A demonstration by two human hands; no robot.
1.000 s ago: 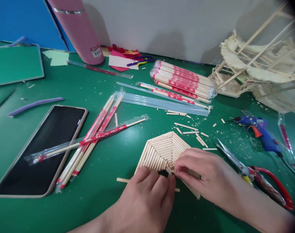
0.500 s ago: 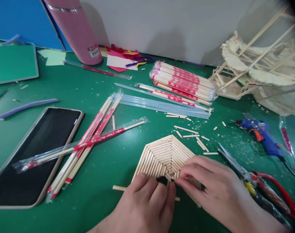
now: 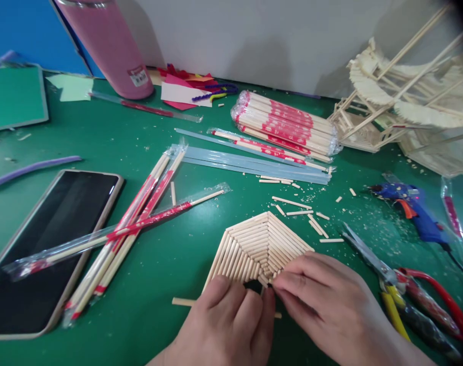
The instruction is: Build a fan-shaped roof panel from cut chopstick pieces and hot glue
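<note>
A polygonal panel of pale wooden sticks (image 3: 250, 244), laid in nested rows that narrow to a centre, rests on the green table. My left hand (image 3: 227, 320) is closed over its near left side, fingers curled and thumb by the centre. A longer wooden stick (image 3: 183, 302) pokes out to the left from beneath that hand. My right hand (image 3: 330, 300) covers the panel's right side, thumb and forefinger pinched at the centre on a short piece of stick, mostly hidden by the fingertips. Between the hands, a dark gap shows below the centre.
Scissors (image 3: 372, 254), yellow-handled pliers (image 3: 395, 312) and a blue glue gun (image 3: 414, 203) lie at right. Wrapped chopsticks (image 3: 140, 218) cross a phone (image 3: 52, 244) at left. Behind are glue sticks (image 3: 254, 165), a chopstick bundle (image 3: 284, 122), a pink bottle (image 3: 117, 51) and a stick model (image 3: 383, 101).
The view has shifted slightly. My right hand's fingertips have drawn closer together at the panel's centre and sit a little lower; my left hand keeps its hold.
</note>
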